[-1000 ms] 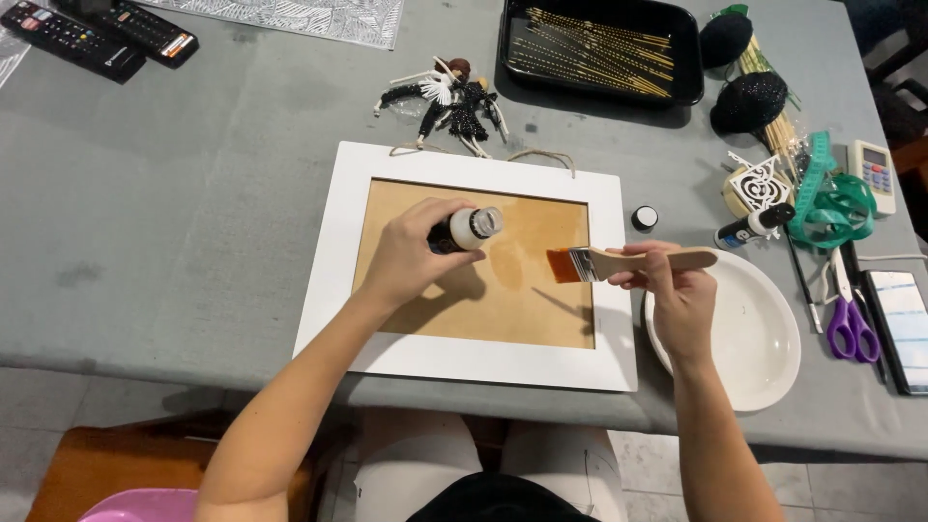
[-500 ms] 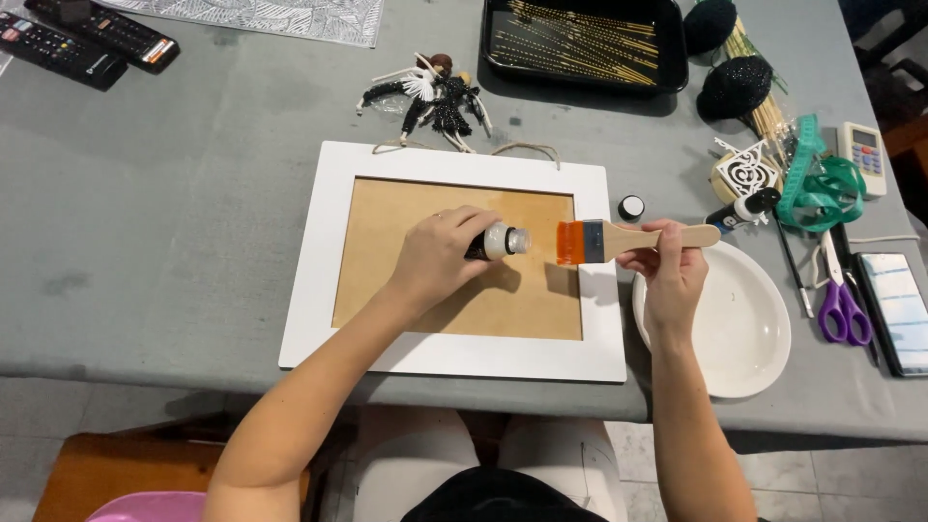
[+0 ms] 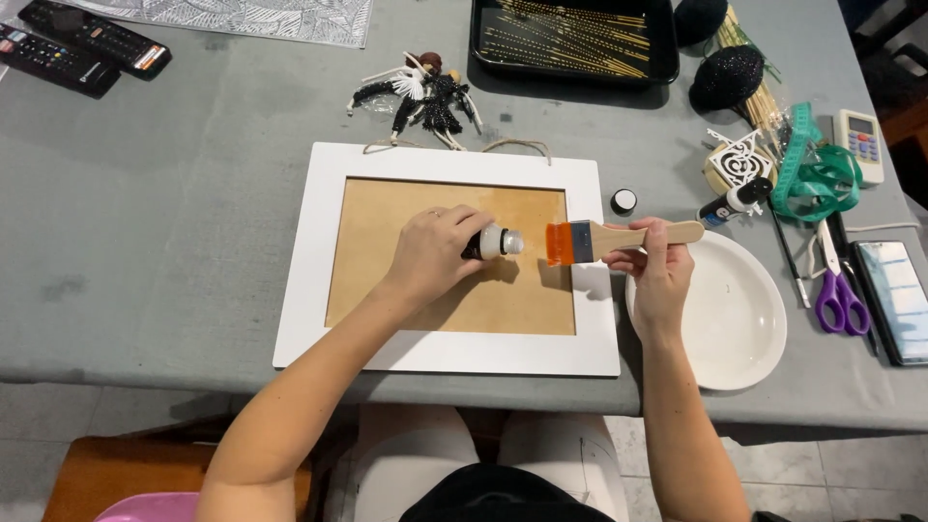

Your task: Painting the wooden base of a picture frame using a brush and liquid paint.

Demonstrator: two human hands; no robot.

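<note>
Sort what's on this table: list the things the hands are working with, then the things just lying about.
In use:
left hand
small bottle
right hand
brush
white frame

Lying about:
white plate
bottle cap
scissors
remotes
black tray
green tape
phone

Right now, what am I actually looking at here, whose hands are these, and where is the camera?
No machine here: a person wears a camera on the head, and it looks down at their two bare hands over a grey table. The left hand holds a small bottle, tipped sideways with its open neck toward a flat brush. The right hand holds that brush by its wooden handle; its bristles are orange. Beneath lies a white picture frame with a brown board inside. Beside it sit a white plate, a small bottle cap, purple scissors, a black tray of sticks and a small winged figurine.
</note>
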